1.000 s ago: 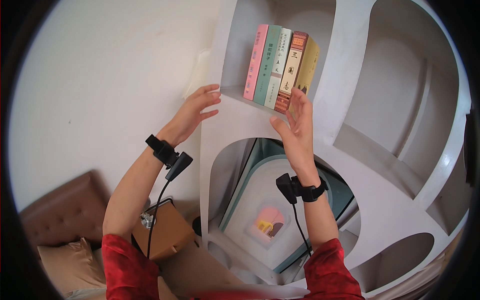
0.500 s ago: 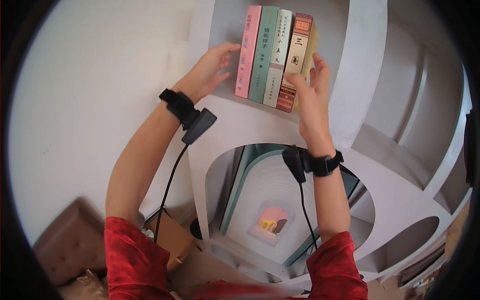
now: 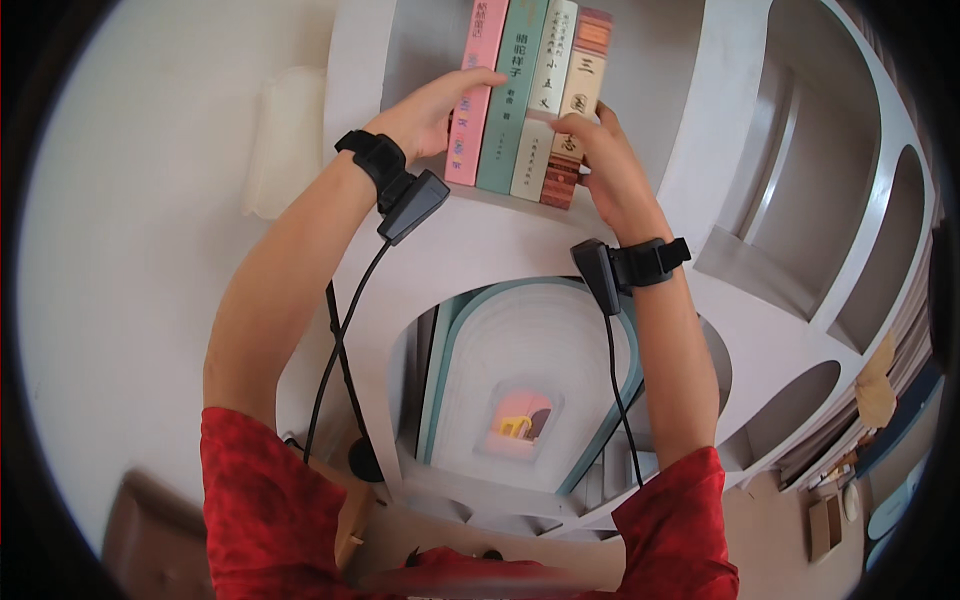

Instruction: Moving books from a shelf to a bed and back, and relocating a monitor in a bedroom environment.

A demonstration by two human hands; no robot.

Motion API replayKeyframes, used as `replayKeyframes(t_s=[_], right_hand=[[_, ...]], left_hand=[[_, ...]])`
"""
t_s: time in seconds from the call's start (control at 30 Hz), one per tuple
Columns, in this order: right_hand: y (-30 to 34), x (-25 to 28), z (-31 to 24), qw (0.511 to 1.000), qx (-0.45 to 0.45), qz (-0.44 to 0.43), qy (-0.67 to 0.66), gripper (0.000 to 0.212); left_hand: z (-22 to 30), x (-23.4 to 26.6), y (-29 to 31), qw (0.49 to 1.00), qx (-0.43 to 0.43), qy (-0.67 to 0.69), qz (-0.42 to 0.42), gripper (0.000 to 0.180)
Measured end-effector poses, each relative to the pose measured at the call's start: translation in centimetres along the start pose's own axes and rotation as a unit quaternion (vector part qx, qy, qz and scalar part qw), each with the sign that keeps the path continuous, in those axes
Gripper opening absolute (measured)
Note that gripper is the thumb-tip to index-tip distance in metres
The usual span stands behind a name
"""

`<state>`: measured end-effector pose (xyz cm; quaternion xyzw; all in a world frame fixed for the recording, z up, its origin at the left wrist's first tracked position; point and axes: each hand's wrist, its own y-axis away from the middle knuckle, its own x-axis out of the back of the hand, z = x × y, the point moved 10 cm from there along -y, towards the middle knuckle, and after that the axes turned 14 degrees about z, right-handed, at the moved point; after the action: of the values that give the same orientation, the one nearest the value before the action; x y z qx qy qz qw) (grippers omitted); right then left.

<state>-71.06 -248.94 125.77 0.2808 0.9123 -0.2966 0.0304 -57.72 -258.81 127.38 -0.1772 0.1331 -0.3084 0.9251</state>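
Four books would be a count too high to give, so several books stand upright in a row on the white shelf (image 3: 420, 60), spines facing me. At the left end is a pink book (image 3: 466, 150), then a green book (image 3: 508, 125), a thin whitish book (image 3: 530, 165) and a thick cream book with red bands (image 3: 590, 65). My left hand (image 3: 425, 112) presses the pink book's side, one finger reaching across its spine to the green one. My right hand (image 3: 612, 165) grips the other end, thumb across the spines, fingers around the cream book's right side.
Below the books, an arched picture panel (image 3: 480, 420) stands inside the cabinet's round opening. More shelf compartments (image 3: 765, 200) curve off to the right. Black cables (image 3: 338, 370) hang from the wrist devices. A brown cushioned seat (image 3: 155, 540) is at the lower left; a cardboard box (image 3: 825, 525) sits at the lower right.
Both hands have closed in on the row of books from its two ends. My left fingers now reach over the spines. The view has shifted, so the books appear higher and further left.
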Motion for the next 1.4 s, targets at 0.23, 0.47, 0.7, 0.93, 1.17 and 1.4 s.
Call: replayKeyframes(t_s=[0.23, 0.47, 0.7, 0.93, 1.17, 1.4], right_hand=[[2.0, -1.8, -2.5, 0.979, 0.182, -0.06, 0.065, 0.081], [8.0, -2.9, -6.9, 0.96, 0.268, -0.038, 0.07, 0.079], [13.6, -0.3, -13.2, 0.915, 0.372, -0.084, -0.134, 0.081], [15.7, 4.7, -14.0, 0.848, 0.34, -0.186, -0.361, 0.076], [18.6, 7.6, -13.3, 0.779, 0.176, -0.317, -0.512, 0.077], [23.4, 4.9, -13.7, 0.649, 0.123, -0.345, -0.667, 0.08]], left_hand=[[0.8, -1.0, 2.2, 0.995, -0.085, -0.049, 0.034, 0.052], [5.1, -1.2, 7.3, 0.974, -0.212, -0.064, 0.05, 0.052], [10.3, -7.1, 15.2, 0.928, -0.335, -0.159, 0.02, 0.043], [11.8, -14.0, 23.3, 0.816, -0.389, -0.361, 0.228, 0.043], [10.0, -21.3, 30.4, 0.834, -0.277, -0.418, 0.231, 0.042], [11.8, -27.0, 37.4, 0.637, -0.28, -0.525, 0.49, 0.058]])
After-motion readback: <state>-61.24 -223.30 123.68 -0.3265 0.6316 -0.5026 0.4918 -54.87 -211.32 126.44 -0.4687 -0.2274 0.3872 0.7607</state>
